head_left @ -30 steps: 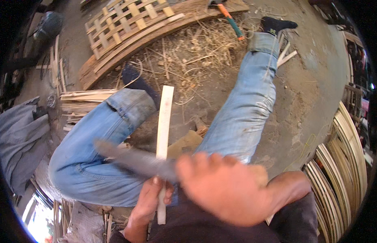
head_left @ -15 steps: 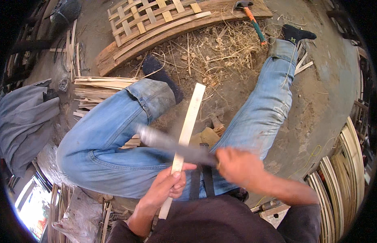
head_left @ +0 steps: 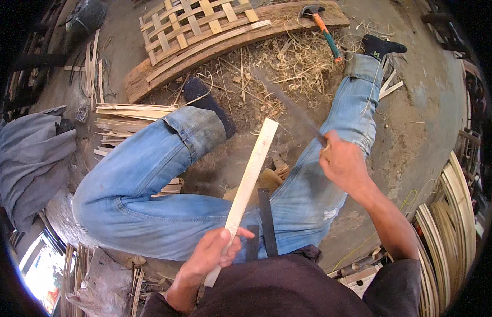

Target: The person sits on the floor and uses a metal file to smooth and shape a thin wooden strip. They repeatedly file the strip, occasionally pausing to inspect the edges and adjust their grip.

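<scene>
Near my waist, my left hand (head_left: 217, 251) is closed around the lower part of a flat, pale bamboo strip (head_left: 251, 177). The strip slants up and away between my legs, its far end free. My right hand (head_left: 343, 161), over my right thigh, grips the handle of a long knife (head_left: 296, 112). Motion smears its blade, which points away and to the left, apart from the strip. My fingers hide most of the handle. A dark strap (head_left: 266, 222) lies on my lap beside the strip.
A woven slat panel (head_left: 195, 24) lies against a thick wooden plank (head_left: 230, 39) at the far side, with a hammer (head_left: 322, 31) on its right end. Shavings (head_left: 304, 63) litter the ground. Split strips (head_left: 129, 119) lie left; long curved strips (head_left: 452, 211) stand right. A grey cloth (head_left: 34, 153) hangs far left.
My right hand has swung the knife away and to the right, off the bamboo strip it was crossing. The strip's far end has shifted slightly right; my left hand still grips it.
</scene>
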{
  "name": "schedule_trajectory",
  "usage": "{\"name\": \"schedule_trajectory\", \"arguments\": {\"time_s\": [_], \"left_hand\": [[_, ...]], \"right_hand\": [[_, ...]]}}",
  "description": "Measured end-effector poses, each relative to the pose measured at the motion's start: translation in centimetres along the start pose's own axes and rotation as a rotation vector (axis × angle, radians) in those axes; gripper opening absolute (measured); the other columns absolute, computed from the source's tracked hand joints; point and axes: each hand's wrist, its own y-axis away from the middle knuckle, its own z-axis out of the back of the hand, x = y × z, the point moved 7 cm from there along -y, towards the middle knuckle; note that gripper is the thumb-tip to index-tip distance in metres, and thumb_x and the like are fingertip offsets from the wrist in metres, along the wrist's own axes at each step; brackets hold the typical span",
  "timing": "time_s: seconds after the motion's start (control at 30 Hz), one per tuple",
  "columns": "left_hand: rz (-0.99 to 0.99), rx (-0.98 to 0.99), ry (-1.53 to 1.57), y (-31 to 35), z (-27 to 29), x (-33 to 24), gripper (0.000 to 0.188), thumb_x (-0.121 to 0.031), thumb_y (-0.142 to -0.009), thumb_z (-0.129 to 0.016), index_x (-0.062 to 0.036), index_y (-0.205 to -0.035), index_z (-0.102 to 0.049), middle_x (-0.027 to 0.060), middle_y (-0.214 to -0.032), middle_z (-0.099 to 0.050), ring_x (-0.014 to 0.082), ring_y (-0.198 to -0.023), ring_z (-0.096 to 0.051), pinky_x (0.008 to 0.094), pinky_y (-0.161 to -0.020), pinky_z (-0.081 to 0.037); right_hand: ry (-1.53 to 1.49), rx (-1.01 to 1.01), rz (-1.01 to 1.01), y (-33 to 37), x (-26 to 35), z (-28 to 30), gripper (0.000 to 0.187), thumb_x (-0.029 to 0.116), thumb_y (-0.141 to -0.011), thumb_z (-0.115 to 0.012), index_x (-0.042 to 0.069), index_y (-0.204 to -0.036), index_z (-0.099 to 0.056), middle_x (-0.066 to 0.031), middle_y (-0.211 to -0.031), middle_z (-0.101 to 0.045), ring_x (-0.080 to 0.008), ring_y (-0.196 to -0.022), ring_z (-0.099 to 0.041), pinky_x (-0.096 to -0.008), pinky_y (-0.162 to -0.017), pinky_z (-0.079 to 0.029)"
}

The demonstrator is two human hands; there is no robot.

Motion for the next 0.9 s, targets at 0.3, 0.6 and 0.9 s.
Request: {"name": "schedule_trajectory", "arguments": {"time_s": [0.3,0.6,0.9], "left_hand": [[0.049,-0.101,-0.130,-0.4,0.5,0.1,0.051,-0.041,-0.104,-0.036,0.0053,-0.112,-0.057,-0.0014,-0.070,-0.044,0.0059,-0.050,-0.039,0.0224,-0.043,-0.034],[-0.077,-0.172,-0.226,-0.4,0.0,-0.4,0.047,-0.034,-0.103,-0.044,0.0014,-0.132,-0.051,-0.0002,-0.073,-0.047,0.0064,-0.054,-0.045,0.0228,-0.050,-0.042],[-0.191,-0.231,-0.259,-0.6,0.5,-0.4,0.052,-0.030,-0.099,-0.052,0.0005,-0.140,-0.044,-0.0015,-0.072,-0.047,0.0040,-0.053,-0.042,0.0197,-0.047,-0.036]], "right_hand": [[-0.006,0.371,0.260,7.8,8.5,-2.3,0.015,0.013,-0.081,-0.059,0.004,-0.092,-0.054,-0.0190,-0.078,-0.064,-0.0400,-0.066,-0.064,-0.0479,-0.059,-0.053],[0.003,0.106,0.114,2.8,2.5,-0.5,0.016,0.014,-0.081,-0.060,0.004,-0.092,-0.053,-0.0179,-0.075,-0.063,-0.0391,-0.067,-0.064,-0.0479,-0.059,-0.051],[0.064,0.109,0.299,5.3,4.7,-2.5,0.014,0.013,-0.080,-0.061,0.005,-0.090,-0.054,-0.0159,-0.071,-0.061,-0.0353,-0.063,-0.063,-0.0456,-0.054,-0.051]]}}
